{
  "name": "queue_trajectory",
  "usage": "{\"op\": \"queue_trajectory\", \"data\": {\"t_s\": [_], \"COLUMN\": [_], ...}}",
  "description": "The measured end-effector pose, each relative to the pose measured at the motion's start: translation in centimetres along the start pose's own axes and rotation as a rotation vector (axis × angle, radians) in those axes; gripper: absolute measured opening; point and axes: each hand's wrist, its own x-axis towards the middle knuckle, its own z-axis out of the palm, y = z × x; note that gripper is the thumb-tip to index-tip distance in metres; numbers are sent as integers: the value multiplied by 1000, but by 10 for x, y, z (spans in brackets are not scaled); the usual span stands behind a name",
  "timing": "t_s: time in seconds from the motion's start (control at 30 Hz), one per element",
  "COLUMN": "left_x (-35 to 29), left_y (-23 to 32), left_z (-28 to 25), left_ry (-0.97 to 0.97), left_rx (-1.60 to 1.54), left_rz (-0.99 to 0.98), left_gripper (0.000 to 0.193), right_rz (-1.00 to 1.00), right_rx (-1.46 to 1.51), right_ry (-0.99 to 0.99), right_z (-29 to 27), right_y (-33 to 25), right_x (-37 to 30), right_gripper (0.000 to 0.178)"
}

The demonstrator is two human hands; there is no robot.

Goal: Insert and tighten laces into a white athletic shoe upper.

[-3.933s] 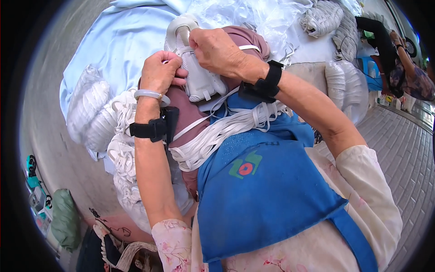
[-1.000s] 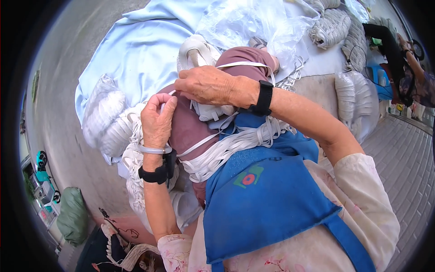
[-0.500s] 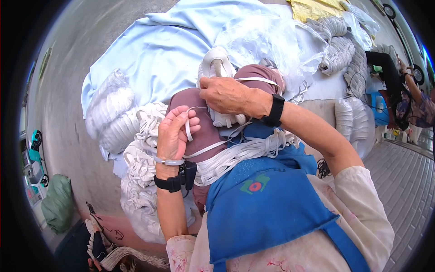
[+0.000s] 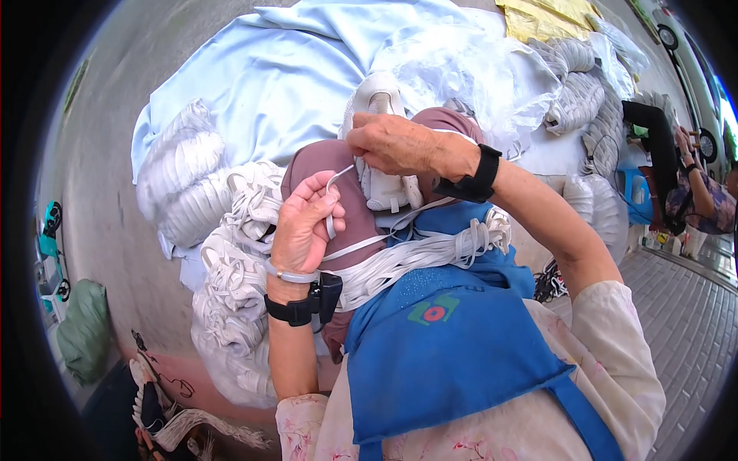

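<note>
A white shoe rests between my knees, its middle partly hidden by my right hand. That hand is closed over the shoe's near part, its fingertips bent at a white shoelace. My left hand is beside it over my left thigh, thumb and fingers pinching the white shoelace. From there the lace runs up toward my right fingertips, and its short loose part hangs below the left thumb. A bundle of white laces lies across my lap on the blue apron.
White shoes with laces are heaped at my left. Stacks of wrapped white shoe parts lie beyond them on a light blue cloth. Clear plastic sheeting covers the far side. Another person sits at the far right near a blue stool.
My left fingers have closed more on the lace, and it now stretches straighter toward my right hand. The right hand has shifted slightly up and to the right.
</note>
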Motion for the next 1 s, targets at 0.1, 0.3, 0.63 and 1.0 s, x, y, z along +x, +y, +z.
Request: {"op": "queue_trajectory", "data": {"t_s": [0.1,0.3,0.63,1.0], "left_x": [-2,0,-10,-19], "left_y": [3,-13,-8,-13], "left_z": [-1,-3,26,55], "left_ry": [-51,75,154,201], "left_rx": [-86,-79,-116,228], "left_rz": [1,59,107,237], "left_gripper": [24,16,21,29], "right_rz": [-61,-86,-156,401], "right_rx": [64,-244,783,1058], "right_ry": [98,92,19,208], "right_z": [-5,6,-20,3], "right_y": [0,-6,-93,-88], "right_x": [-6,-9,-45,-51], "right_gripper": [12,9,16,28]}}
